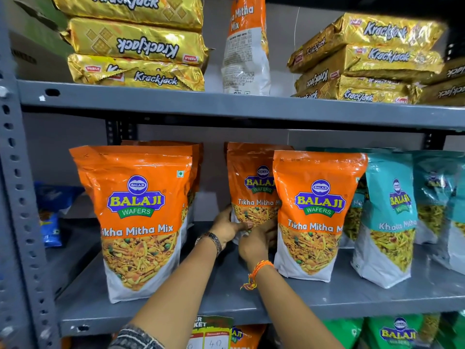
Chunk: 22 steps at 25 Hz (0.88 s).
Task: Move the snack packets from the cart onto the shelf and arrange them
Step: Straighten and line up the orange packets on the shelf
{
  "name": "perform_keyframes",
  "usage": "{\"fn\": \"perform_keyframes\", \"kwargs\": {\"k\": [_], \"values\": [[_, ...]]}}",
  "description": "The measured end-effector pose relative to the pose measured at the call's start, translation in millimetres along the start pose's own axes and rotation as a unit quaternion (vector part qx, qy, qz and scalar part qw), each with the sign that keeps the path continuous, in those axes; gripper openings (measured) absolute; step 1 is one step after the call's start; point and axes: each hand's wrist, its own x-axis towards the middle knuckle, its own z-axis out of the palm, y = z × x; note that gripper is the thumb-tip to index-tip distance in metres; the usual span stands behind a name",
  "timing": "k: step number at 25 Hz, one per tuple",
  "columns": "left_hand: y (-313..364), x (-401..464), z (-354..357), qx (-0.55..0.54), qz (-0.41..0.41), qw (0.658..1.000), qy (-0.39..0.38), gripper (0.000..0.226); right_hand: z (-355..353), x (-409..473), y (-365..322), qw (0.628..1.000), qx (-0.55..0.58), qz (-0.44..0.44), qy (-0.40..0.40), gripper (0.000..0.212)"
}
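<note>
On the grey middle shelf [226,306] stand orange Tikha Mitha Mix packets. One large packet [137,217] is upright at the front left, with more behind it. Another front packet [317,212] stands right of centre. Between them, further back, is a middle orange packet [251,187]. My left hand [227,226] grips its lower left side and my right hand [259,241] holds its bottom edge. Both hands are closed on this packet. The cart is out of view.
Teal Khatta Mitha packets [387,217] stand at the right of the same shelf. A blue packet [50,222] lies at the far left. The upper shelf carries gold Krackjack stacks [136,44] and an upright orange packet [247,46]. Green packets [397,333] sit below.
</note>
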Motion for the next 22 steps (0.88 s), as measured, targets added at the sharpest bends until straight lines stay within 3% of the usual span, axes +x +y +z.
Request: {"fn": "perform_keyframes", "kwargs": {"k": [4,7,9,11,13,15,17,19,22], "values": [[2,-4,2,0.009,-0.012,1.0,-0.006,0.051,-4,-23,3,0.999,0.027,-0.038,-0.026,0.104],[12,-17,6,0.002,-0.035,0.999,0.03,0.039,-32,-68,12,0.979,0.104,-0.121,-0.125,0.098],[16,-26,6,-0.034,-0.034,0.997,0.062,0.051,-68,-99,19,0.96,0.142,-0.168,-0.174,0.084],[20,-44,8,-0.092,-0.036,0.992,0.082,0.062,-103,-115,30,0.955,0.198,-0.179,-0.129,0.067],[27,-66,17,-0.123,-0.019,0.989,0.077,0.044,-130,-107,46,0.949,0.239,-0.204,0.013,0.054],[32,-84,33,-0.122,-0.006,0.992,0.042,0.042,-147,-85,61,0.936,0.251,-0.21,0.13,0.044],[34,-91,52,-0.099,0.01,0.995,-0.008,0.054,-155,-56,78,0.932,0.24,-0.199,0.184,0.043],[29,-88,67,-0.05,0.025,0.997,-0.048,0.066,-157,-31,91,0.948,0.214,-0.165,0.166,0.051],[21,-83,85,0.031,0.025,0.997,-0.062,0.086,-160,-6,103,0.968,0.213,-0.126,0.046,0.063]]}}
